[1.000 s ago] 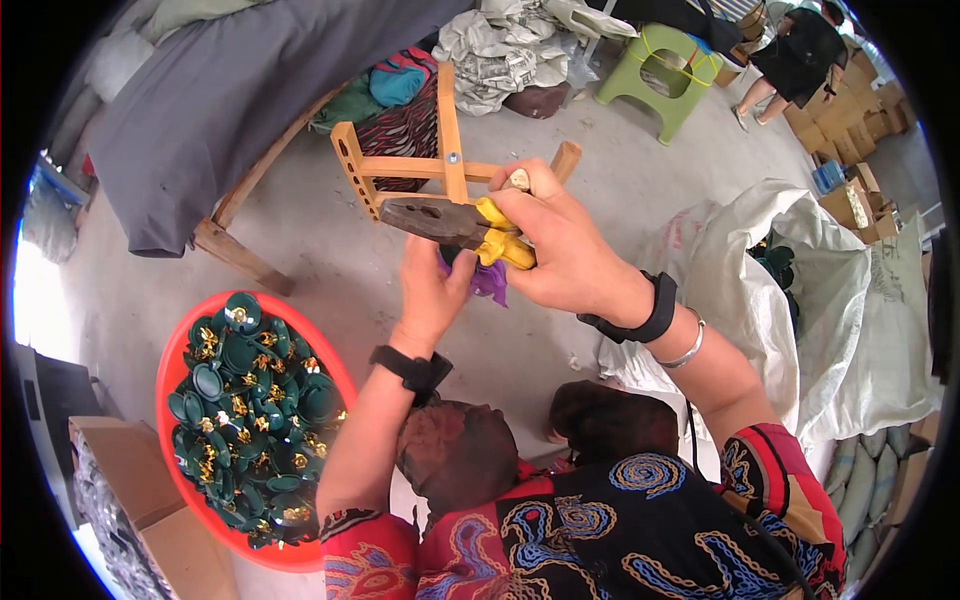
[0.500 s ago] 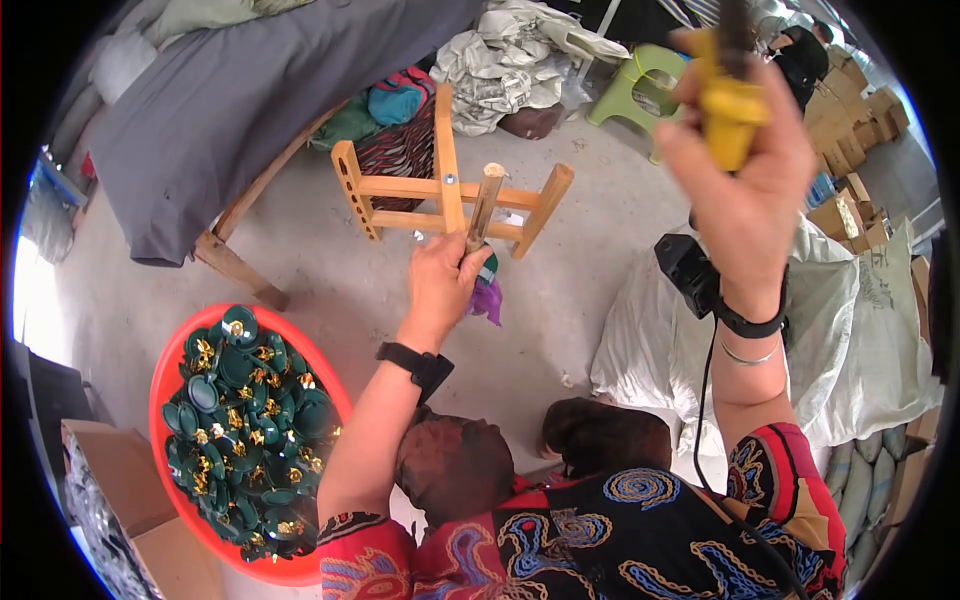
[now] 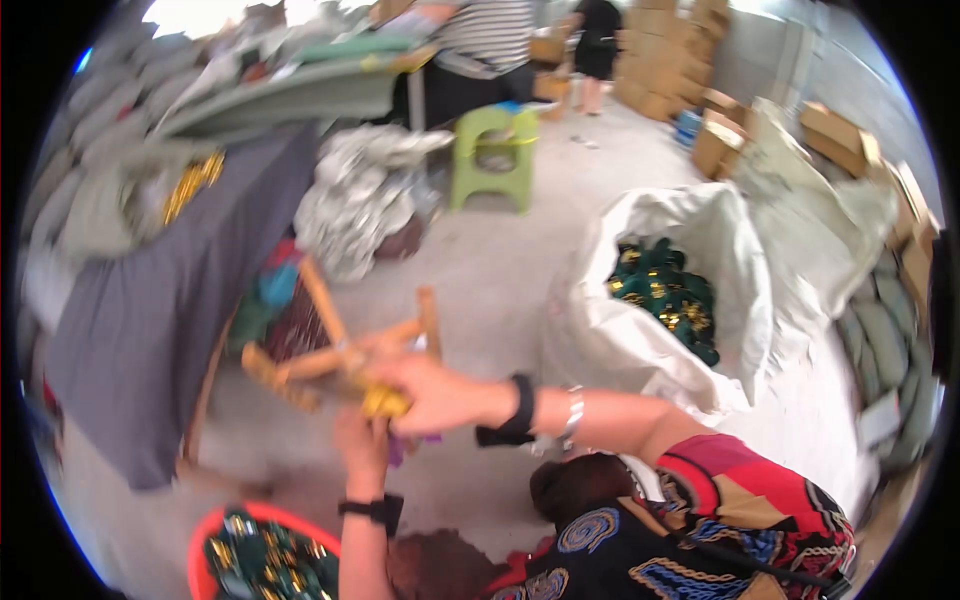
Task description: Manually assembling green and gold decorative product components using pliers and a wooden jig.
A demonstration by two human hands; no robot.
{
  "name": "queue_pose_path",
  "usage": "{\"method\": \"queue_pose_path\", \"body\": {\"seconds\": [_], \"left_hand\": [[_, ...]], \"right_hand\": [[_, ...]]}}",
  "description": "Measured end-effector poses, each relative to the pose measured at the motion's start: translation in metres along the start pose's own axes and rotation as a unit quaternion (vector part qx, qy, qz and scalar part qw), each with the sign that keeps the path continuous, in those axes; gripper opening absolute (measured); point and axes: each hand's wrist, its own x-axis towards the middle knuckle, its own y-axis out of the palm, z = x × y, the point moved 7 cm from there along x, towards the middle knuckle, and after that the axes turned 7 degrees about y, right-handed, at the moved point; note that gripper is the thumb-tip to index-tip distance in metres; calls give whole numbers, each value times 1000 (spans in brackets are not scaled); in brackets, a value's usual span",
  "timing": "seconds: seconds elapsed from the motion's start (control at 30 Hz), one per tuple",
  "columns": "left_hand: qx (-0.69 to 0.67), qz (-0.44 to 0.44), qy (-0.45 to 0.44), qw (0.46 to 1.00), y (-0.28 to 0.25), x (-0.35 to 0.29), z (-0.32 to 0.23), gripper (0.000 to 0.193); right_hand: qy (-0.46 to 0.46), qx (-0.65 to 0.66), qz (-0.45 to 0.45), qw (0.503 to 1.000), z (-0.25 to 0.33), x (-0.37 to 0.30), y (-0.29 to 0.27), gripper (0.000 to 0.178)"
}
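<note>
Both my hands meet in front of a low wooden stand (image 3: 300, 367). My right hand (image 3: 440, 390) is closed round a yellow-handled tool (image 3: 385, 402); blur hides its working end and exact kind. Just below the yellow part, my left hand (image 3: 362, 440) has its fingers curled closed, but what they grip is hidden. A scrap of purple material (image 3: 397, 452) shows beneath my right hand. At the lower left, a red tub (image 3: 203, 545) holds several dark green discs with gold-coloured fittings (image 3: 265, 560).
A white sack (image 3: 600, 330) at the right holds similar green and gold pieces (image 3: 665, 295). A grey-draped table (image 3: 170, 330) stands left. Farther off are a green stool (image 3: 493, 165), crumpled white sacking (image 3: 360, 200), cardboard boxes (image 3: 665, 60), a person in stripes (image 3: 490, 35) and another in black (image 3: 598, 40).
My right hand has come down and left with the yellow-handled tool to meet my left hand. The view has swung up and right, showing the sack's contents and two people.
</note>
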Motion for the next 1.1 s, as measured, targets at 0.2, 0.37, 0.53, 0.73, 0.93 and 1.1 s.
{"method": "queue_pose_path", "body": {"seconds": [0.2,0.37,0.53,0.73,0.93,1.1], "left_hand": [[-340,-98,-144,924,4,11,-12,21],[-89,29,-178,980,-35,20,-27,17],[-323,-82,-86,939,-80,108,-172,19],[-439,93,68,891,24,176,-323,44],[-264,7,154,952,-32,148,-269,52],[8,-163,-115,980,-153,-9,-94,38]], "right_hand": [[16,-3,-91,996,-5,-22,3,39],[56,49,-315,946,-9,-61,-68,36],[182,81,-346,917,-34,-108,-82,33],[34,235,-178,955,-22,-122,-19,32],[-38,223,-246,943,8,-112,-51,52],[201,189,-225,934,-30,-119,-59,31]]}}
